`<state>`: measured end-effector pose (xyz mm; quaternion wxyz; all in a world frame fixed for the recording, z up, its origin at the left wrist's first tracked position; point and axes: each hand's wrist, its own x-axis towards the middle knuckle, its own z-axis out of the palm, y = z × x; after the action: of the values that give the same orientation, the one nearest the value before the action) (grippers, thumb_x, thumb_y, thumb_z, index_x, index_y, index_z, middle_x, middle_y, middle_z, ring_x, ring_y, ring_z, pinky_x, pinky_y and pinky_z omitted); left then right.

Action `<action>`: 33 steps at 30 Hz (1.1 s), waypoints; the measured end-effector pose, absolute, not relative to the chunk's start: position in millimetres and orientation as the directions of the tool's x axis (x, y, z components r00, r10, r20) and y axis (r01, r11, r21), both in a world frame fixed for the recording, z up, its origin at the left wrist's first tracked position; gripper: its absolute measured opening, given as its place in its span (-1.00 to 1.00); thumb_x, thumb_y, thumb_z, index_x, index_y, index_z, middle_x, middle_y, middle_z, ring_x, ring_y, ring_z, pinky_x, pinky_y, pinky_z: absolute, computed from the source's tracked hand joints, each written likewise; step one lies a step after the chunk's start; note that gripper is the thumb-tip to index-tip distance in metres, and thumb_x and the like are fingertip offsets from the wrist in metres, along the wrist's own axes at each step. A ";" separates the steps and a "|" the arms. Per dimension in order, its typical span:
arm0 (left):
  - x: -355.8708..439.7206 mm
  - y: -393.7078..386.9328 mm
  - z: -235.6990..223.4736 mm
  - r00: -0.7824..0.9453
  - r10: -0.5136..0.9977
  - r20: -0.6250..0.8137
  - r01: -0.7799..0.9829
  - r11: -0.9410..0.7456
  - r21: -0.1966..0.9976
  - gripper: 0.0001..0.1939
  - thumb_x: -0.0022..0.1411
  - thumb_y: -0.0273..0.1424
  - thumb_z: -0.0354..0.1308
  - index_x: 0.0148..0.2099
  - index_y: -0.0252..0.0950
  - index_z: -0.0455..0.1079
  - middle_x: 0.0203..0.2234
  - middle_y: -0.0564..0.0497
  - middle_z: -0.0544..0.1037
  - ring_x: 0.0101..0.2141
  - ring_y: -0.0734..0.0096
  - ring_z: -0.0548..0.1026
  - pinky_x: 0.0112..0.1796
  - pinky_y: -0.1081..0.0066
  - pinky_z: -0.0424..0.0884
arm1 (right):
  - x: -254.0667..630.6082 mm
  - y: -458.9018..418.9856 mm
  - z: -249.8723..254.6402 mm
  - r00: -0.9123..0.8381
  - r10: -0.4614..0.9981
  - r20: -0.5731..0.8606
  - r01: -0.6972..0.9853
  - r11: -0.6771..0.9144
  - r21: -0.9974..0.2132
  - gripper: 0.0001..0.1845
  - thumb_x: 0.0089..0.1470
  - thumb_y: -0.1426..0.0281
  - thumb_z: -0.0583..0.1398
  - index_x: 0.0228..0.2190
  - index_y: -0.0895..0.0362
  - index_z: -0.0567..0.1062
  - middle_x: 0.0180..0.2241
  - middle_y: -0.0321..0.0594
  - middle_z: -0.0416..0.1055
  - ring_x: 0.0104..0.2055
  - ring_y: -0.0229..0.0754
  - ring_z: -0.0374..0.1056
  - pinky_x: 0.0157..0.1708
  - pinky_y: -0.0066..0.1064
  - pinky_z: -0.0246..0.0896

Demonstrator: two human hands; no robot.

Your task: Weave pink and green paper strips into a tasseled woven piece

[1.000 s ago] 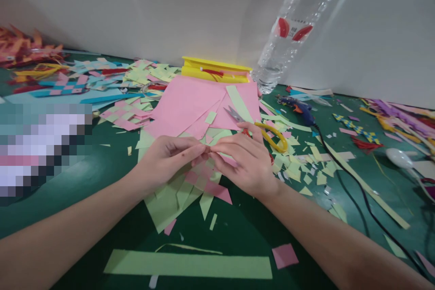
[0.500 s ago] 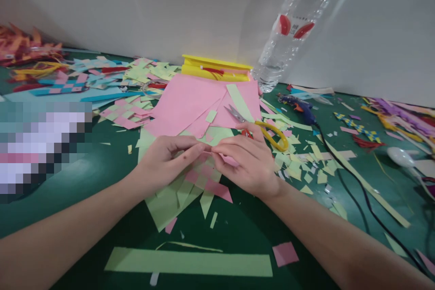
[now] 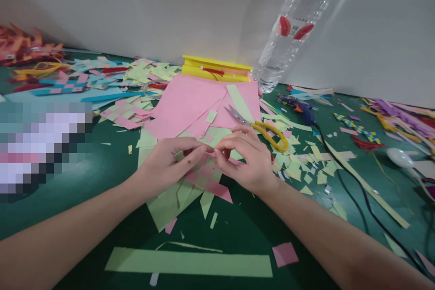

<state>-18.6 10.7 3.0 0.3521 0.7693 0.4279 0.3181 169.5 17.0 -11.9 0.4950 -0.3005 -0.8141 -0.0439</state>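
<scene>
Above the middle of the table, my left hand and my right hand meet with their fingertips nearly touching. Both are closed in a pinch on a piece of pink paper, much of it hidden by the fingers. Under them lies a weave of pink and light green paper strips, its loose ends spread toward me. Just beyond my right hand rest scissors with yellow handles, blades pointing left. Pink paper sheets lie behind both hands.
A clear plastic bottle leans at the back. The glue gun trails a black cord down the right side. Green paper scraps litter the table. A long green strip lies nearest me; a blurred-out object sits at left.
My right hand's fingers have curled into a rounder pinch and its forefinger has drawn back from the scissors. My left hand has shifted only slightly. Everything on the table stays put.
</scene>
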 end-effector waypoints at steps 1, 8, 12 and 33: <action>-18.7 10.8 2.6 0.427 0.886 0.180 0.430 -0.374 0.822 -0.63 0.29 -0.19 -0.01 -0.33 -0.29 0.52 -0.54 0.02 0.52 -0.57 0.49 0.38 -0.57 0.55 0.27 | 169.6 17.3 -11.8 -0.329 0.453 0.829 0.528 0.816 -0.236 -0.85 0.08 0.52 0.16 -0.49 0.08 0.38 -0.62 -0.42 0.42 -0.57 -0.34 0.33 -0.16 -0.27 0.30; -18.4 10.8 1.2 0.409 0.898 0.164 0.388 -0.333 0.859 -0.66 0.28 -0.21 0.01 -0.38 -0.31 0.48 -0.57 0.05 0.48 -0.61 0.55 0.31 -0.61 0.59 0.23 | 170.3 18.8 -12.6 -0.346 0.470 0.812 0.499 0.825 -0.265 -0.88 0.08 0.53 0.19 -0.47 0.12 0.42 -0.57 -0.33 0.47 -0.53 -0.32 0.34 -0.17 -0.25 0.30; -18.1 10.6 2.6 0.400 0.907 0.130 0.368 -0.289 0.884 -0.65 0.28 -0.20 0.02 -0.35 -0.30 0.49 -0.63 0.09 0.42 -0.63 0.57 0.26 -0.63 0.61 0.19 | 170.3 18.9 -12.6 -0.362 0.473 0.803 0.490 0.830 -0.268 -0.91 0.10 0.51 0.18 -0.43 0.12 0.43 -0.53 -0.31 0.50 -0.47 -0.29 0.39 -0.17 -0.24 0.30; -24.5 16.7 -8.0 0.403 0.913 0.059 0.158 -0.133 0.978 -0.60 0.26 -0.20 0.09 -0.57 -0.30 0.34 -0.70 0.17 0.16 -0.61 0.58 0.14 -0.50 0.51 0.22 | 177.4 19.1 -13.7 -0.471 0.309 0.826 0.557 0.831 0.007 -0.94 0.12 0.50 0.22 -0.33 0.12 0.49 -0.37 -0.28 0.60 -0.38 -0.33 0.49 -0.05 -0.29 0.28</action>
<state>-24.5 16.7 -8.0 0.5178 0.6584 0.4069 0.3645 177.4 19.1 -13.7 0.4459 -0.2558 -0.8464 -0.1389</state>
